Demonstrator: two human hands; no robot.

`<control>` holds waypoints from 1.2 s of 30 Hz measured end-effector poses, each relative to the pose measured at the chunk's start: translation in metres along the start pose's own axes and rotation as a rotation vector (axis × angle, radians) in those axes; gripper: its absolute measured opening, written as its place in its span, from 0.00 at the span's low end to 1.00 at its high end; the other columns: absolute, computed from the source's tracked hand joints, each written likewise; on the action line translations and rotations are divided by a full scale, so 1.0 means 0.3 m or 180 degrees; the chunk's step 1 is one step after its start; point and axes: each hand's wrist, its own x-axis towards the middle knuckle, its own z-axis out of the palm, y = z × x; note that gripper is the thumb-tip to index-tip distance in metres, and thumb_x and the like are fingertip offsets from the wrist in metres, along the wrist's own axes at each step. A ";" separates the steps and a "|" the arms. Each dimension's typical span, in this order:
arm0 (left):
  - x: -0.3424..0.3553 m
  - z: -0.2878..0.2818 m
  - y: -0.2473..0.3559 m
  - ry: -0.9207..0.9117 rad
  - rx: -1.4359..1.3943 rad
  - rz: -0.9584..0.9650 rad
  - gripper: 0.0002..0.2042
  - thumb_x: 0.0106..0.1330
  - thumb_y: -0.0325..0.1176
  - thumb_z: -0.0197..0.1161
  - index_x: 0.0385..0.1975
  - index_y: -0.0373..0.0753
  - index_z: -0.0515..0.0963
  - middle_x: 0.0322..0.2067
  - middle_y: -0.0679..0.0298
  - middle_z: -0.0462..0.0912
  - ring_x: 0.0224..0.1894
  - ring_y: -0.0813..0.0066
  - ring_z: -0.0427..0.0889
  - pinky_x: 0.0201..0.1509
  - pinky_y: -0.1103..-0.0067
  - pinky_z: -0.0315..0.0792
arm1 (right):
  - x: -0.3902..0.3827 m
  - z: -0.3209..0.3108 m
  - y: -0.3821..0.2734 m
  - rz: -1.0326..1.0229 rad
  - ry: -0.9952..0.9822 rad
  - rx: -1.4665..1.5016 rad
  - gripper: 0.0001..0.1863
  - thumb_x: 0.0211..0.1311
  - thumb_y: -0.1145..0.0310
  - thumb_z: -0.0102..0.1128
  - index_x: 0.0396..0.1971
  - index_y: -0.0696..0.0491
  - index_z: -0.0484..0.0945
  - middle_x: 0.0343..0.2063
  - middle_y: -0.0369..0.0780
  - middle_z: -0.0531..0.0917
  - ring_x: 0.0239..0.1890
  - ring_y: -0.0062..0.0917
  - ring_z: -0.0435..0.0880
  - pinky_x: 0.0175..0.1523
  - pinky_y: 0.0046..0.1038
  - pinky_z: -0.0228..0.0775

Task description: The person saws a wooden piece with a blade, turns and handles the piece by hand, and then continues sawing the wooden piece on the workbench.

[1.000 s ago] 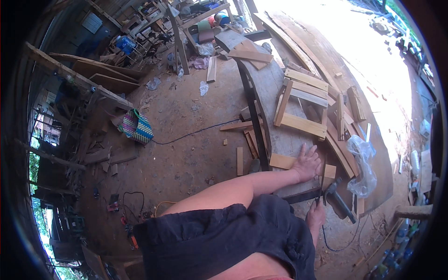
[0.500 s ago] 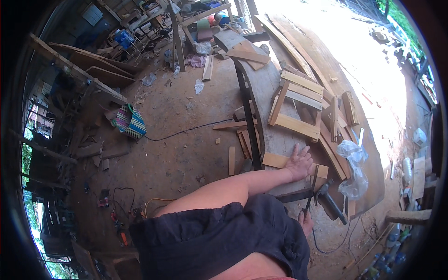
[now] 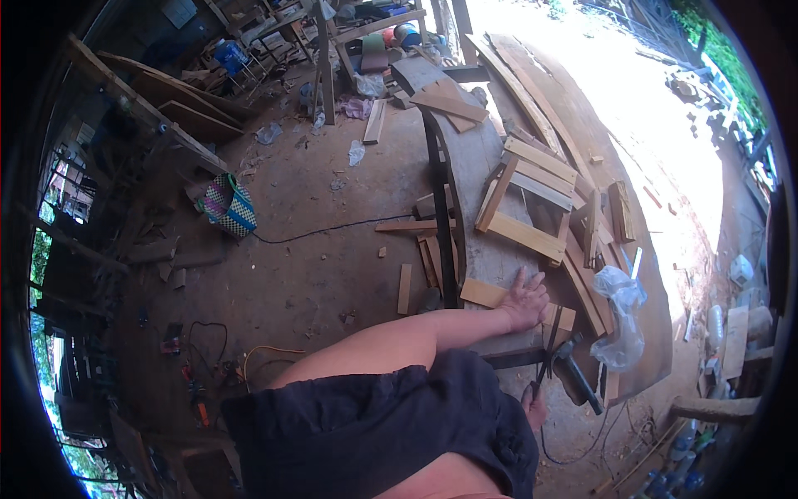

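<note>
Left hand (image 3: pixel 525 301): fingers spread, palm pressed flat on a short wood block (image 3: pixel 499 296) lying on the workbench (image 3: pixel 474 166), apparently to steady it. Right hand (image 3: pixel 534 405): closed round a hammer (image 3: pixel 573 372) by its handle, head raised beside the block. Nearby: wooden frame (image 3: pixel 532 195), clear plastic bag (image 3: pixel 622 320).

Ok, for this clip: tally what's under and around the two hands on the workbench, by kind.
Hands: 2, left hand flat on the workbench, right hand on the hammer
Hammer: 1
Clear plastic bag: 1
Slatted wooden frame: 1
Short wood block by the left hand: 1
Total: 6
</note>
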 end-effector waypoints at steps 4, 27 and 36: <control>-0.006 -0.013 0.002 -0.0115 0.0073 -0.0014 0.15 0.61 0.42 0.47 0.34 0.39 0.76 0.45 0.58 0.74 0.65 0.56 0.57 0.66 0.45 0.41 | 0.042 -0.078 -0.265 0.0839 -0.0089 0.1658 0.07 0.66 0.67 0.53 0.35 0.56 0.75 0.16 0.27 0.66 0.13 0.07 0.59 0.17 0.16 0.46; -0.006 -0.025 0.008 0.0067 -0.0023 0.0013 0.13 0.58 0.41 0.50 0.31 0.39 0.76 0.44 0.57 0.75 0.64 0.56 0.59 0.65 0.45 0.42 | 0.441 -0.300 -0.442 -0.0336 0.1150 0.1264 0.09 0.69 0.65 0.50 0.34 0.54 0.74 0.08 0.28 0.64 0.07 0.09 0.59 0.11 0.15 0.47; -0.004 -0.008 -0.002 0.0107 -0.0018 0.0036 0.15 0.59 0.42 0.49 0.32 0.38 0.78 0.44 0.56 0.76 0.64 0.55 0.59 0.65 0.43 0.41 | 0.644 -0.488 -0.620 -0.0760 0.1427 0.1030 0.11 0.69 0.65 0.49 0.40 0.58 0.74 0.07 0.29 0.63 0.07 0.10 0.58 0.12 0.15 0.48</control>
